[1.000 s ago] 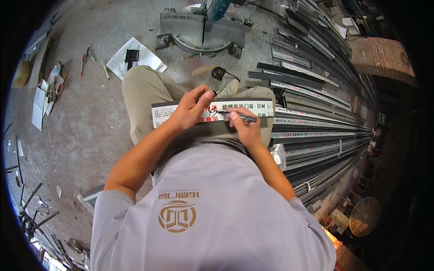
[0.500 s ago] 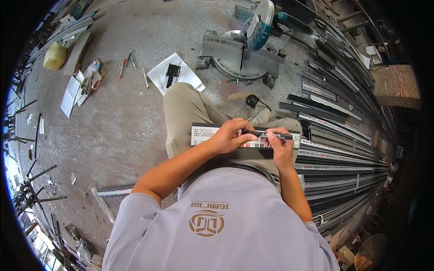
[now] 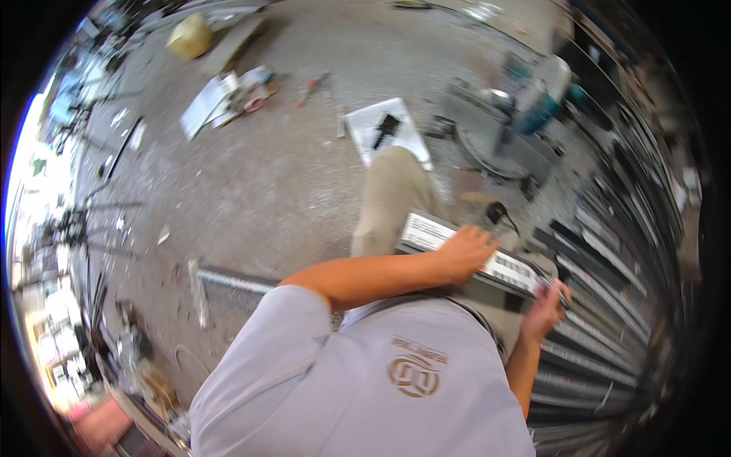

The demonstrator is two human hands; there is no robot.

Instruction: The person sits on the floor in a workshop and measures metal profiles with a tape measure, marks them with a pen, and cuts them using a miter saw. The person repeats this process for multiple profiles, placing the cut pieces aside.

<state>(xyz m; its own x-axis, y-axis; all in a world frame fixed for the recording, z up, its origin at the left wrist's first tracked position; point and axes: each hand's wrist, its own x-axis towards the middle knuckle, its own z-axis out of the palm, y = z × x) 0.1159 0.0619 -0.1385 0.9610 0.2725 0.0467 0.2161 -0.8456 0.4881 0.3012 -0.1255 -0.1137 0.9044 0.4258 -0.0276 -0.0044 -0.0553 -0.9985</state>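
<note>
Across my lap lies a dark metal profile (image 3: 509,268) with a white printed label strip along its face. My left hand (image 3: 466,253) is laid over the profile's middle, its fingers bent over the far edge and blurred. At the profile's right end, my right hand (image 3: 542,311) is closed in a pinch on a slim dark strip (image 3: 564,300), whose exact kind is too smeared to tell. Beyond my raised left knee, a white sheet (image 3: 407,122) lies on the floor with a black flat-headed object (image 3: 387,126) on it.
Ahead on the right stands a mitre saw (image 3: 506,126). Many long dark profiles (image 3: 594,335) are stacked along my right side. To the far left lie papers (image 3: 205,107) and a yellow block (image 3: 189,38); another profile (image 3: 236,280) lies on the floor behind my left elbow.
The view has swung, shifting the scene rightward and tilting it. My hands have parted: the left went from pinching the dark strip to the profile, while the right kept the strip.
</note>
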